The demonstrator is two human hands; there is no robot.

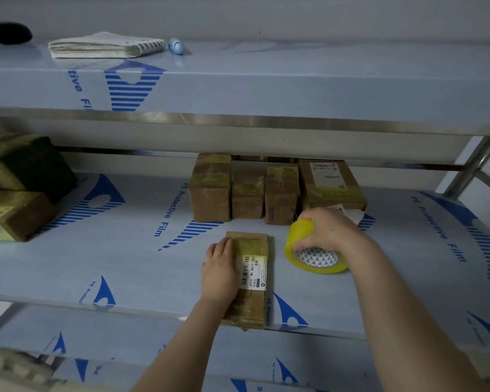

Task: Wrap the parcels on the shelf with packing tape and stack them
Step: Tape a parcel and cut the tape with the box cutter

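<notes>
A long flat cardboard parcel [252,301] with a white barcode label and yellowish tape lies on the middle shelf [130,267], its near end over the front edge. My left hand [219,271] rests flat on the parcel's left side, fingers straight. My right hand [327,232] grips a yellow roll of packing tape [313,257] just right of the parcel, fingers curled over its rim. Behind them several taped brown parcels [210,190] stand in a row under the upper shelf.
Two larger taped parcels [17,188] are stacked at the shelf's far left. The top shelf holds folded paper bags [102,46], a small blue object [176,47] and a dark rounded object [7,32]. A steel post [470,168] stands at right. A lower shelf lies beneath.
</notes>
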